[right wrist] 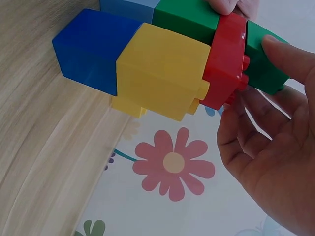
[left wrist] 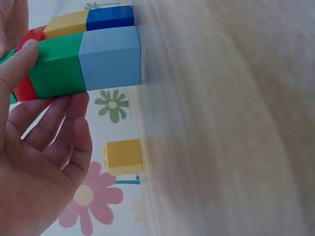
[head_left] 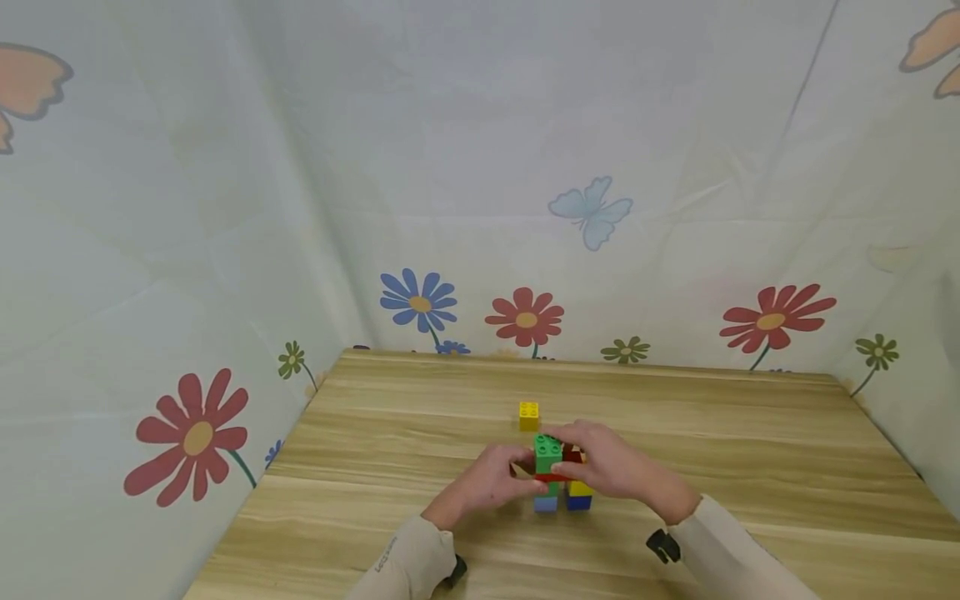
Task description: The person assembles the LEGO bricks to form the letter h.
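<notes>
A small two-column brick build stands on the table. One column has a light blue brick (left wrist: pixel 110 59) under a green brick (left wrist: pixel 58 66); the other has a dark blue brick (right wrist: pixel 93 49) under a yellow brick (right wrist: pixel 162 61). Across both lies a red brick (right wrist: pixel 227 56), with some yellow studs showing beside it. The upper green brick (head_left: pixel 547 460) is over the red brick's left end, pinched between thumb and fingers of my right hand (head_left: pixel 611 460). My left hand (head_left: pixel 487 479) grips the left column around the red and lower green bricks.
A loose yellow brick (head_left: pixel 528 417) sits on the wooden table (head_left: pixel 420 392) just behind the build. A white cloth (head_left: pixel 465 167) printed with flowers and butterflies hangs around the table's back and sides.
</notes>
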{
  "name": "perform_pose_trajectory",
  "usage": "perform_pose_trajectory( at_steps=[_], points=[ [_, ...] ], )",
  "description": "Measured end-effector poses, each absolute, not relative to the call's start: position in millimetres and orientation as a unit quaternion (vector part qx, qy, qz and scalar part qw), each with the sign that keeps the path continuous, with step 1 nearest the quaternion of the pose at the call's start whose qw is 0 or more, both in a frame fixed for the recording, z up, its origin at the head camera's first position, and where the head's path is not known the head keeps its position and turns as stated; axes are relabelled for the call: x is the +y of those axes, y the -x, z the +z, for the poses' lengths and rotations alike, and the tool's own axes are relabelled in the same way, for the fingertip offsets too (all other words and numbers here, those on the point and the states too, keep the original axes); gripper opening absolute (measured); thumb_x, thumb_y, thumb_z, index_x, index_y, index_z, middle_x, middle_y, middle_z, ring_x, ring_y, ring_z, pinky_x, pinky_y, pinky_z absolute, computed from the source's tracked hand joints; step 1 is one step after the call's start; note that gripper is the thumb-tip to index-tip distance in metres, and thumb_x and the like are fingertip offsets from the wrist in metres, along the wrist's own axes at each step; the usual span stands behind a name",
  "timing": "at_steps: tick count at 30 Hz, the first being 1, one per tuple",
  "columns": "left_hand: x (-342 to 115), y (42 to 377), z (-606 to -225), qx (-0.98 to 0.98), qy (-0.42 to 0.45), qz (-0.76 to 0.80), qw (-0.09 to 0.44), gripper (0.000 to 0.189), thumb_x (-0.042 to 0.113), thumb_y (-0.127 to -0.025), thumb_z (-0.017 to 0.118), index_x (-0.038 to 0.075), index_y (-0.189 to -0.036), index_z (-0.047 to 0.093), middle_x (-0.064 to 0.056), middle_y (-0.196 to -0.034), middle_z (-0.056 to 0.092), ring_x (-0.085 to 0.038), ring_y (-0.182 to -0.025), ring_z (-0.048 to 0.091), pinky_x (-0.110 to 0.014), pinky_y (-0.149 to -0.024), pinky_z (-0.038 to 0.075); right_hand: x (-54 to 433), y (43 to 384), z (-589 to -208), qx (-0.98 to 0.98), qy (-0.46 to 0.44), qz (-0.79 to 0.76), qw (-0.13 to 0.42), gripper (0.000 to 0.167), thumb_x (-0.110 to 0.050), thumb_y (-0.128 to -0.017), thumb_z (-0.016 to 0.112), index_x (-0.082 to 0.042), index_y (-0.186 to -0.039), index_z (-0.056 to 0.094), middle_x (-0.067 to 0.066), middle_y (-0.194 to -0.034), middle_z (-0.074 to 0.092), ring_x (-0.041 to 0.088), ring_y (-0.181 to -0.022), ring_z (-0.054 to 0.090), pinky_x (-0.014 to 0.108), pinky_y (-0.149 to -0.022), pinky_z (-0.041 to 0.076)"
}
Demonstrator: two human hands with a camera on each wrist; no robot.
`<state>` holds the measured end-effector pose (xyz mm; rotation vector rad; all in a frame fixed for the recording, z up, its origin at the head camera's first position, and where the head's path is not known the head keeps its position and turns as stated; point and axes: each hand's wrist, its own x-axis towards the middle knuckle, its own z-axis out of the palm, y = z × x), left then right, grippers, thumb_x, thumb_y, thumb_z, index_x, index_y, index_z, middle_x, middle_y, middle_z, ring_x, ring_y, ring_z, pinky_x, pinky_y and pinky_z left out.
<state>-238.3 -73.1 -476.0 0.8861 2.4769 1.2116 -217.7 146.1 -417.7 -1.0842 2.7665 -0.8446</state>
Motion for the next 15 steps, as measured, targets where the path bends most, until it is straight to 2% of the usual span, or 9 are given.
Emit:
perform_pose_trajectory(
  at_steps=[8,15],
  points=[
    [-73.1,235.9,-471.2,0.844,-0.313,0.419,0.119,0.023,0.031,-0.086,0.071,0.021,-0.106,0.069,0.016,-0.095,0.064,-0.008,-0.09,0.06,-0.023,-0.074,0.048,143.9,213.9,-413.4,0.902,0.357,-0.24,0.015,0.048,-0.025,-0.09,0.065,-0.007,-0.133,0.053,0.001,-0.115,0.06,0.016,-0.096,0.053,0.036,-0.084,0.048],
    [-72.8,235.2,-471.3,0.844,-0.312,0.42,0.116,0.022,0.031,-0.086,0.071,0.021,-0.106,0.069,0.016,-0.094,0.064,-0.003,-0.088,0.059,-0.023,-0.073,0.048,144.1,212.9,-414.7,0.907,0.36,-0.221,0.002,0.048,-0.025,-0.09,0.066,-0.007,-0.132,0.053,0.0,-0.114,0.06,0.015,-0.095,0.052,0.034,-0.082,0.049]
  ],
)
